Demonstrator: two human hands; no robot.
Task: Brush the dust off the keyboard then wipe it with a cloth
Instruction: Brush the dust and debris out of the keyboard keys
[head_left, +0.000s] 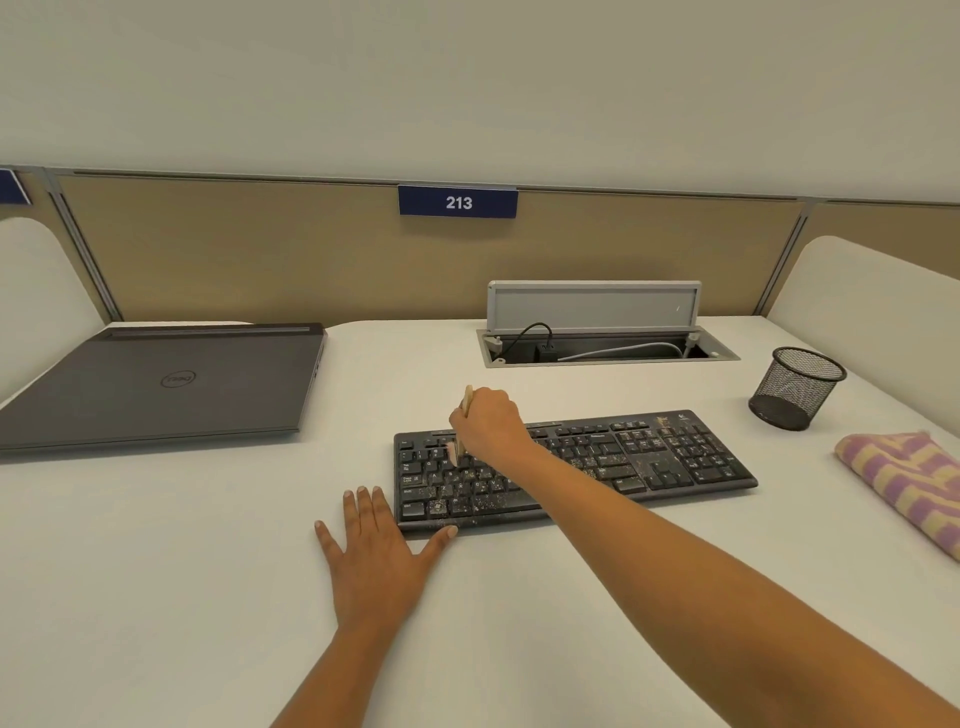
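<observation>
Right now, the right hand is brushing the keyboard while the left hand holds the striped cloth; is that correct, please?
Not quite. The head view shows the left hand flat on the desk beside the keyboard, holding nothing; the striped cloth lies untouched at the right. The right hand does hold the brush.

The flat black plastic keyboard (649, 457) looks matt, its keys gritty with pale dust. The white desk top (208, 545) is smooth and dull. The closed dark grey laptop (156, 384) has a satin lid; the black pen cup (795, 389) is wire mesh. The purple-and-yellow striped cloth (904, 478) looks soft, nubbly. The pale brush handle (468, 396) may be wood.
</observation>
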